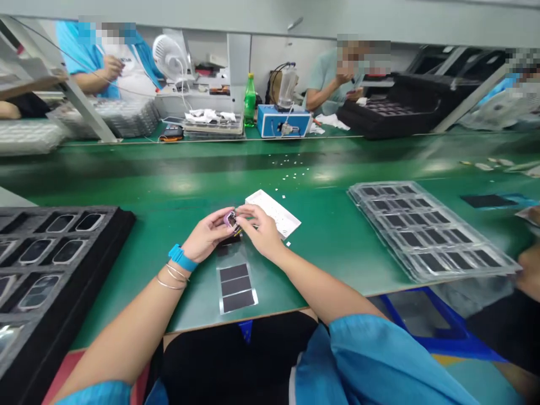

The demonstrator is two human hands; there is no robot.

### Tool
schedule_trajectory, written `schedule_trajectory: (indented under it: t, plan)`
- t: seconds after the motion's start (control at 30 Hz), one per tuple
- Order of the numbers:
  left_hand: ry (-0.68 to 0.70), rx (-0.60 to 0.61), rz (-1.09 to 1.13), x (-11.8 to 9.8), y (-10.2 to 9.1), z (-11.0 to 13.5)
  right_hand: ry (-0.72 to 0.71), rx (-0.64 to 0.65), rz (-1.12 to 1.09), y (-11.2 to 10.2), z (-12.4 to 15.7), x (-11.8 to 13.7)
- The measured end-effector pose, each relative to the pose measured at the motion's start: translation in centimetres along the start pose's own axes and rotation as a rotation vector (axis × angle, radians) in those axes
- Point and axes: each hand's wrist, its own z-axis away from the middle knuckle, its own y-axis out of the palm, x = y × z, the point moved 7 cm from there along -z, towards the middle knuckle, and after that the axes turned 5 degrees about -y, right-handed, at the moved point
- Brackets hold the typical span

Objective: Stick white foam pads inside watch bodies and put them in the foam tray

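My left hand (210, 230), with a blue band on its wrist, is closed around a small purple-edged device part (230, 219) with dark innards showing. The fingers of my right hand (260, 228) pinch at the part's right side; whether they also hold something tiny there I cannot make out. Just below my hands lies a clear sheet with black rectangular stickers (236, 287) on the green table. A white shallow box lid (274, 212) rests right behind my right hand, partly covered by it.
A black foam tray (113, 225) of framed screens stands at left. Stacked clear trays (434, 230) with dark pieces lie at right. White scraps (289, 169) dot the table beyond. Behind are a blue machine (283, 122), a green bottle (250, 101) and co-workers. Another person's arm (532, 253) shows at far right.
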Motion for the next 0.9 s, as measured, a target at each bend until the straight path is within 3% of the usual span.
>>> schedule_trajectory:
  t: [0.2,0.53,0.73,0.9]
  plan:
    - [0.079,-0.030,0.016,-0.5,-0.2,-0.1,-0.260,-0.038,0.251,-0.8,0.0,2.0]
    - [0.341,-0.143,-0.190,-2.3,-0.2,0.7,-0.437,0.006,0.390,0.4,0.5,2.4]
    - [0.420,-0.249,-0.254,-2.6,0.1,1.5,-0.404,0.030,0.392,0.9,0.5,1.6]
    - [0.437,-0.270,-0.287,-2.5,0.0,1.7,-0.337,0.069,0.322,1.1,0.2,0.9]
